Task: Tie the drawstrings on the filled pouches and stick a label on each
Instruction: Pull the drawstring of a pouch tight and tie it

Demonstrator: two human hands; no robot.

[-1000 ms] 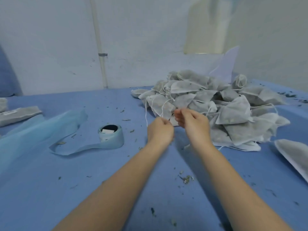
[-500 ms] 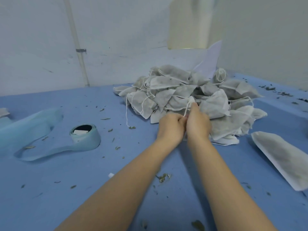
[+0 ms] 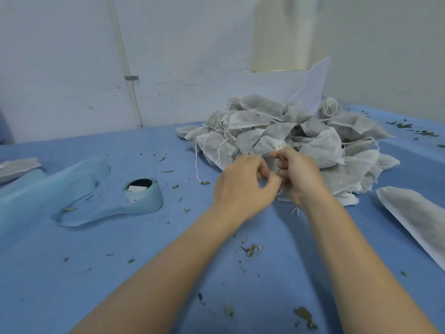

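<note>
A heap of grey-white filled pouches (image 3: pixel 296 136) with thin white drawstrings lies on the blue table (image 3: pixel 72 273), centre-right. My left hand (image 3: pixel 243 184) and my right hand (image 3: pixel 298 174) meet at the heap's near edge. Both have curled fingers pinching the drawstring of a pouch that sits mostly hidden behind them. A frayed string end (image 3: pixel 295 211) pokes out under my right wrist. A roll of pale blue label tape (image 3: pixel 143 195) stands to the left, its loose strip trailing further left.
A single flat pouch (image 3: pixel 419 220) lies at the right edge. Another grey pouch (image 3: pixel 18 166) and pale blue backing strip (image 3: pixel 48 186) lie at far left. Dried herb crumbs (image 3: pixel 251 249) are scattered over the cloth. A white wall with a pipe (image 3: pixel 125 68) closes the back.
My hands have drawn slightly apart and back toward me at the heap's edge, fingers now curled round the string. The view has shifted a little to the left.
</note>
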